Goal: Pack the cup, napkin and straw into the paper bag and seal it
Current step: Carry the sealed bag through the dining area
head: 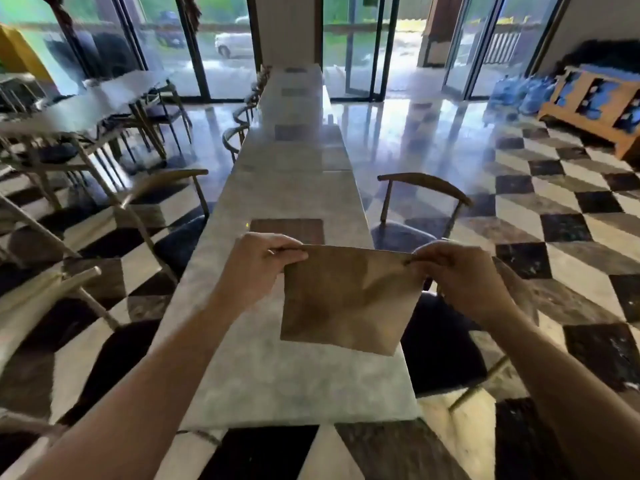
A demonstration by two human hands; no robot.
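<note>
Both hands pinch paper bag's top corners.
Left hand (263,261), right hand (453,275); paper bag (346,299) hangs flat over marble table (277,375).

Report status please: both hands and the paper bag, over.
Left hand and right hand pinch top corners of paper bag. Bag held above marble table, looks flat. Cup, napkin, straw not in view.

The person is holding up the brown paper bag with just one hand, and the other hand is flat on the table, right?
Not quite. Both hands hold the paper bag: the left hand pinches its top left corner and the right hand pinches its top right corner. Neither hand lies on the table. The head view shows this. The bag is brown and held up, as you said.
</note>
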